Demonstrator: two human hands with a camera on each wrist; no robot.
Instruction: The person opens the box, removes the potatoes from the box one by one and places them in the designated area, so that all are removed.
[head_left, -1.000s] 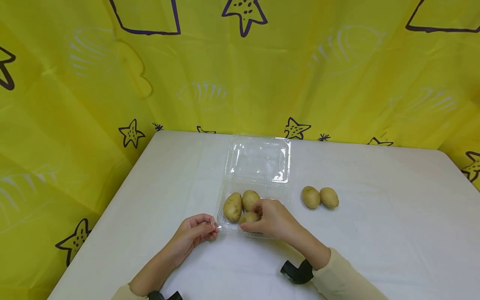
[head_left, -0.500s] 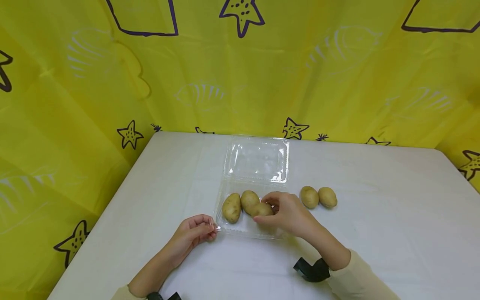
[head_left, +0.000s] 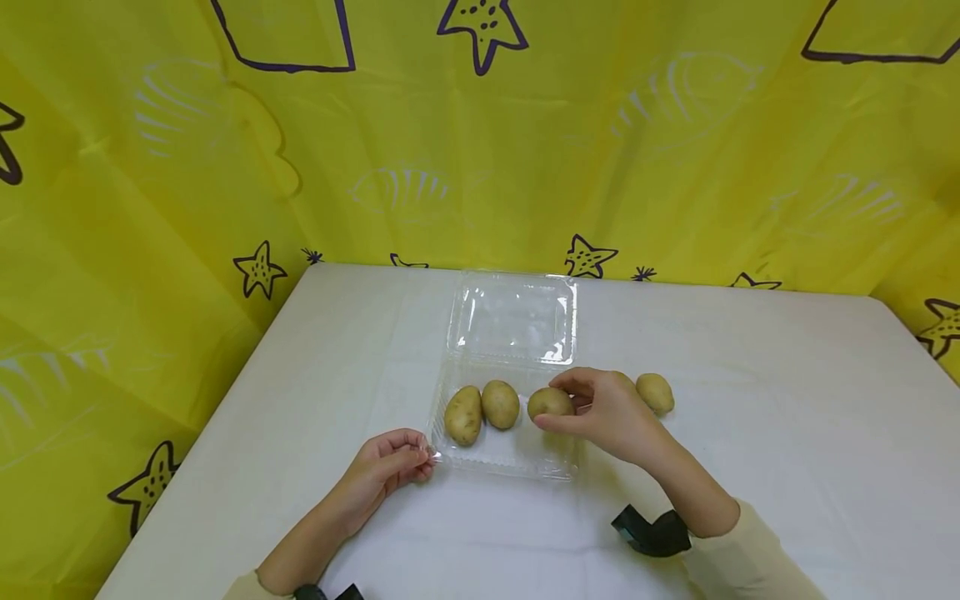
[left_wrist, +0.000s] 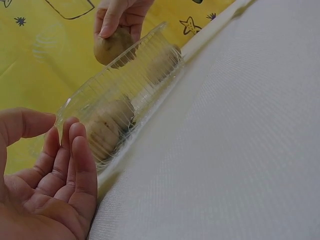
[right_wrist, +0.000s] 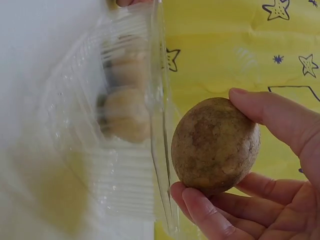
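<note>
A clear plastic clamshell container (head_left: 502, 458) lies open on the table, its lid (head_left: 513, 321) folded back. Two potatoes, an oblong one (head_left: 463, 415) and a rounder one (head_left: 500, 405), lie side by side in the left of its base. My left hand (head_left: 390, 467) pinches the near left corner of the rim between thumb and fingertips. Over the right side of the base, my right hand (head_left: 611, 417) holds another potato (right_wrist: 216, 145) by thumb and fingers, above rim height in the right wrist view. One more potato (head_left: 656, 393) rests on the table beyond that hand.
A white cloth covers the table (head_left: 360, 333). Yellow fabric (head_left: 480, 167) with printed stars and fish hangs behind it and on the left. Black wrist mounts (head_left: 652, 533) sit at both cuffs.
My right hand has lifted the potato from beside the other two and carried it rightward. The hand now covers one of the two table potatoes. My left hand stays on the corner.
</note>
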